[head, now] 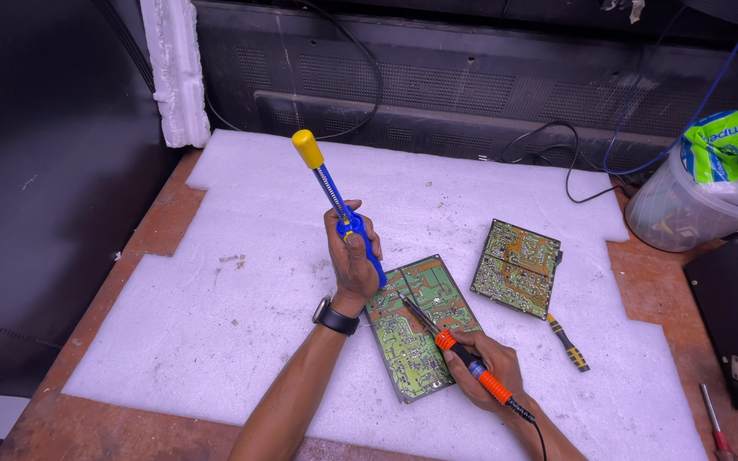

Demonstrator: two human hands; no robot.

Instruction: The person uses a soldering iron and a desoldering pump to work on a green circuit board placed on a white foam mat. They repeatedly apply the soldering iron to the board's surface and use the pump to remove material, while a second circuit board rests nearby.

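Note:
My left hand [350, 256] grips a blue desoldering pump [339, 205] with a yellow plunger knob, held upright and tilted, its tip down on a green circuit board [407, 341]. My right hand [480, 367] holds an orange-handled soldering iron [463, 354], whose metal tip rests on the same board near the pump's tip. The board lies solder side up on white foam sheet [215, 299]. A black watch sits on my left wrist.
A second green circuit board [516, 267] lies to the right, with a yellow-and-black screwdriver [567, 341] beside it. A clear plastic tub [685, 209] with a green bag stands at the far right. Black cables and a dark appliance back run along the rear. A red-handled tool [714, 423] lies at the right edge.

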